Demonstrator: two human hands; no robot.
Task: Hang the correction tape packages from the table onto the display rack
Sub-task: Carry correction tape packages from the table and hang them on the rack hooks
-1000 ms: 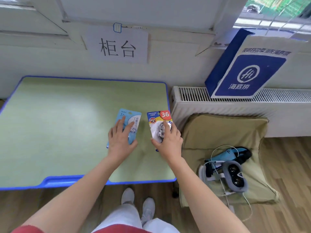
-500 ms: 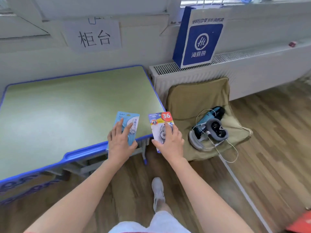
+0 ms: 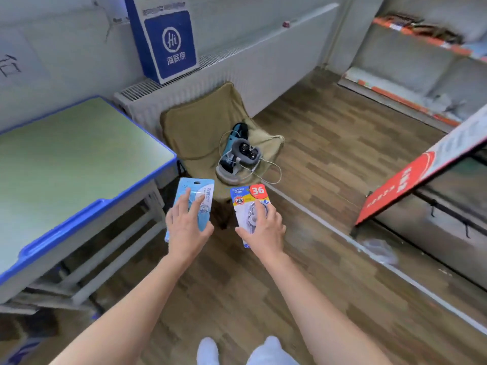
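Note:
My left hand (image 3: 187, 227) holds a light blue correction tape package (image 3: 195, 192) flat in the air, fingers on its front. A white package with a red "36" badge (image 3: 250, 197) sits in the grip of my right hand (image 3: 264, 229). Both packages hang over the wooden floor, to the right of the green table (image 3: 66, 154). The display rack (image 3: 432, 201) with a red and white sign and black hooks stands at the right edge.
A tan folding chair (image 3: 195, 122) carrying a headset and cable stands just ahead. A blue paper bag (image 3: 168, 40) rests on the radiator behind it. Shelves with red edges (image 3: 411, 75) fill the far right. My feet show at the bottom.
Both packages have left the table and now hang over the floor. My view has swung right, so the table slid left and the rack came into sight.

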